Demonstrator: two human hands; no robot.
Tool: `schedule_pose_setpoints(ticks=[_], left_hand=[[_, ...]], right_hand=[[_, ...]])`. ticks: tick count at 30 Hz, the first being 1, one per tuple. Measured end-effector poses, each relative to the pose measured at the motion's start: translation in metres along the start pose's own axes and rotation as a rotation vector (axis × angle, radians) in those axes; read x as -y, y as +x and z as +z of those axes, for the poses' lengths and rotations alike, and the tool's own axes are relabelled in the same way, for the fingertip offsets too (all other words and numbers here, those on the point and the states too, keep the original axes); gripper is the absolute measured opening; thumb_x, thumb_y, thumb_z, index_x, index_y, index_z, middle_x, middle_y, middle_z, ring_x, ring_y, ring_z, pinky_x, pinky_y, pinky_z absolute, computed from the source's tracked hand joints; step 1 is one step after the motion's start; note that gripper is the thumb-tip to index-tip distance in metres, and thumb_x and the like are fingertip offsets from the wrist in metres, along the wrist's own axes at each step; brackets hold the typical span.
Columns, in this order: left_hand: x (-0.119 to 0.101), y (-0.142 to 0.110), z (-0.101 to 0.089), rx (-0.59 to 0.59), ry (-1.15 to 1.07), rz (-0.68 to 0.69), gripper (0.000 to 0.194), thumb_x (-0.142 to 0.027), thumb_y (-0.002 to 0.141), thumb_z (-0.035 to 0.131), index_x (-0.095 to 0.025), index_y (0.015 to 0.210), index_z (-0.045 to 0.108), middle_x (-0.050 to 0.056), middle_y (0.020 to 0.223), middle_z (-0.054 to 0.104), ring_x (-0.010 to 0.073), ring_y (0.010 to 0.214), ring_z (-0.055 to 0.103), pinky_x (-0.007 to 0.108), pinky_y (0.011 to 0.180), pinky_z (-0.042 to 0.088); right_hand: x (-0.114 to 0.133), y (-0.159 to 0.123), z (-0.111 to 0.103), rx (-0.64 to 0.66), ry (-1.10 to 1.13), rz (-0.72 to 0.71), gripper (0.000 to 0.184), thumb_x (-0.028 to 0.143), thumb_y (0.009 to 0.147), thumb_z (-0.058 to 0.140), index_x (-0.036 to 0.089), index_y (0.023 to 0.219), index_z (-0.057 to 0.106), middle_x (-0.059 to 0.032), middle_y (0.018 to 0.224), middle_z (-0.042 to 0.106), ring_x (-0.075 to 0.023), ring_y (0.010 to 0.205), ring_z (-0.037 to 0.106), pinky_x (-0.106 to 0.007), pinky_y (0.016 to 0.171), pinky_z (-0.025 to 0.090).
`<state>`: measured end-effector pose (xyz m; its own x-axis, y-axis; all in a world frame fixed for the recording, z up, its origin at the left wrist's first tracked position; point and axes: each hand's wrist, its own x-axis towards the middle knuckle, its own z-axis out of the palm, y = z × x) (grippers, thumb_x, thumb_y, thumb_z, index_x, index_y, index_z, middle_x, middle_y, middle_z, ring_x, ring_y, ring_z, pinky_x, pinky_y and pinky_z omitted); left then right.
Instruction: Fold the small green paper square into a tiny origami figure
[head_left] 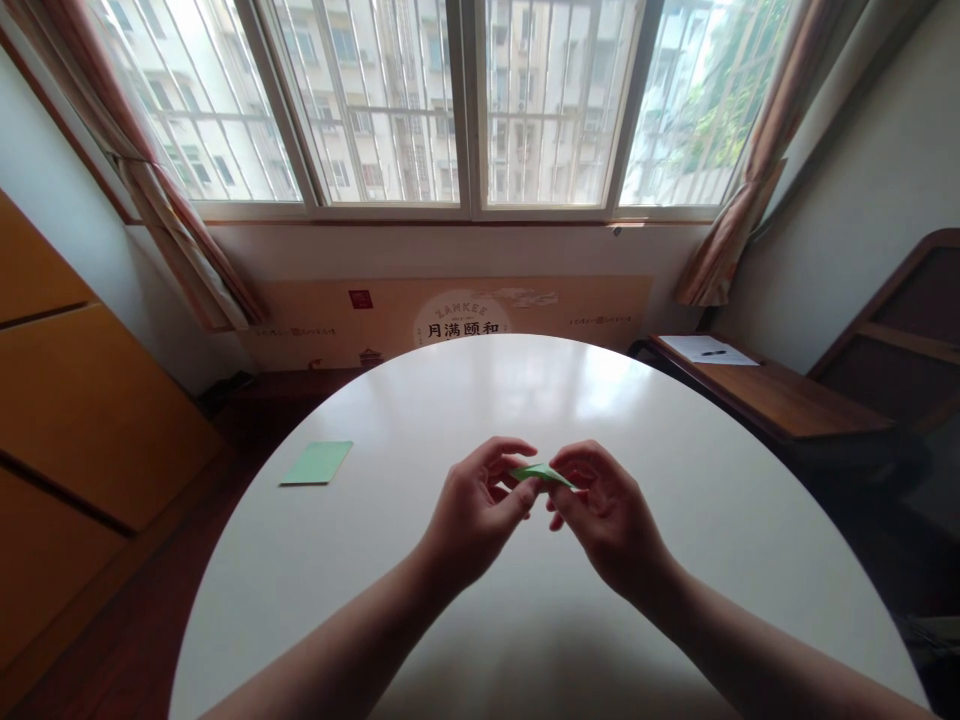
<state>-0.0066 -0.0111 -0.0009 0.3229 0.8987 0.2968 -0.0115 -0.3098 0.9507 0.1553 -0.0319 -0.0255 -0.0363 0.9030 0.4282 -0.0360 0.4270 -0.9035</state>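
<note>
Between my two hands is a small folded piece of green paper [538,472], held above the white round table [480,400]. My left hand [480,495] pinches its left part, with the thumb in front and the fingers curled behind. On the right part, my right hand [600,500] grips with thumb and fingers. The paper has pointed ends and a raised crease in the middle; its lower side is partly hidden by my thumbs. Off to the left on the table lies a stack of flat green square paper [316,463], apart from both hands.
At the right, beyond the table's edge, a wooden side table [817,395] bears a white sheet [690,347] and a dark pen [713,352]. A printed banner [322,310] stands below the barred window. Wooden cabinets [67,400] are on the left.
</note>
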Motion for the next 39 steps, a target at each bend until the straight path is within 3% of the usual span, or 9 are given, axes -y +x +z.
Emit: schedule_pose_setpoints(ticks=[10, 14, 19, 25, 39], left_hand=[[-0.009, -0.005, 0.007, -0.089, -0.041, 0.005, 0.015, -0.011, 0.081, 0.058, -0.016, 0.091, 0.067, 0.002, 0.075, 0.068, 0.0160, 0.067, 0.066, 0.025, 0.054, 0.058], [-0.010, -0.003, 0.003, -0.026, -0.121, 0.013, 0.016, -0.009, 0.079, 0.062, -0.015, 0.092, 0.070, 0.003, 0.076, 0.071, 0.0165, 0.067, 0.069, 0.024, 0.055, 0.058], [-0.013, 0.001, -0.007, 0.064, -0.122, -0.014, 0.011, -0.022, 0.083, 0.072, -0.013, 0.090, 0.073, 0.004, 0.074, 0.073, 0.0150, 0.061, 0.069, 0.022, 0.052, 0.056], [-0.016, 0.003, -0.013, 0.109, -0.138, -0.025, 0.011, -0.024, 0.083, 0.073, -0.013, 0.086, 0.071, 0.003, 0.070, 0.071, 0.0133, 0.055, 0.068, 0.021, 0.050, 0.054], [-0.020, 0.002, -0.011, 0.051, -0.146, -0.073, 0.007, -0.013, 0.079, 0.066, -0.014, 0.085, 0.065, 0.000, 0.064, 0.069, 0.0133, 0.053, 0.066, 0.021, 0.049, 0.052]], right_hand=[[0.007, -0.003, 0.002, -0.012, -0.038, -0.012, 0.004, 0.025, 0.091, 0.066, 0.024, 0.092, 0.062, -0.0003, 0.079, 0.065, -0.0162, 0.063, 0.065, -0.031, 0.056, 0.058], [0.007, -0.004, 0.001, -0.018, 0.019, 0.002, 0.005, 0.028, 0.091, 0.067, 0.024, 0.092, 0.064, 0.0001, 0.074, 0.065, -0.0165, 0.062, 0.065, -0.031, 0.055, 0.058], [0.010, -0.001, -0.001, -0.021, 0.142, -0.036, 0.002, 0.021, 0.089, 0.067, 0.023, 0.090, 0.067, 0.0016, 0.072, 0.065, -0.0146, 0.061, 0.065, -0.027, 0.052, 0.058], [0.014, -0.002, -0.002, 0.010, 0.203, -0.020, 0.006, 0.018, 0.088, 0.069, 0.024, 0.089, 0.070, 0.0015, 0.073, 0.066, -0.0138, 0.060, 0.066, -0.026, 0.053, 0.058], [0.014, -0.002, -0.003, 0.051, 0.180, -0.017, 0.001, 0.024, 0.091, 0.069, 0.024, 0.092, 0.069, 0.0000, 0.080, 0.064, -0.0152, 0.065, 0.066, -0.028, 0.054, 0.058]])
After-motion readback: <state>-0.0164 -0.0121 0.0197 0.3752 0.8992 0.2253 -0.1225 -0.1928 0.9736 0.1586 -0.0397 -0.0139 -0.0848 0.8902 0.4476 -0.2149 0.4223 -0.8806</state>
